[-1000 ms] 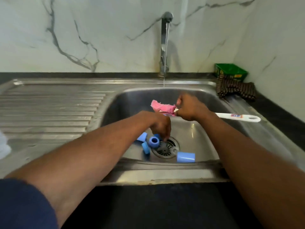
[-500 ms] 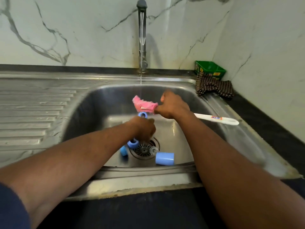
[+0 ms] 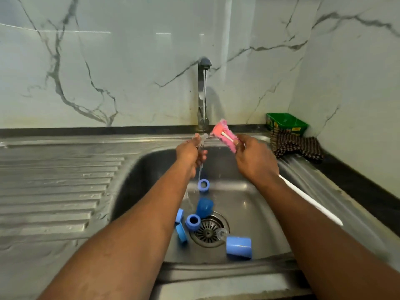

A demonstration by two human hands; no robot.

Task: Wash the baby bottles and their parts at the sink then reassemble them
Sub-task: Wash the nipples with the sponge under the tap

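We're at the steel sink (image 3: pixel 138 169) with the tap (image 3: pixel 203 92) running. Our right hand (image 3: pixel 253 159) is wrapped around the white handle of the pink sponge brush (image 3: pixel 223 135), sponge end up by the stream. Our left hand (image 3: pixel 190 152) pinches something small and clear under the water, probably a bottle nipple (image 3: pixel 200 138), hard to tell. Blue caps (image 3: pixel 239 247) and rings (image 3: pixel 203 185) lie around the drain (image 3: pixel 208 231).

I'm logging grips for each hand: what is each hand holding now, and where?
Right hand grips the bottle brush just below its pink sponge head. Left hand pinches a small clear part; where is unclear.
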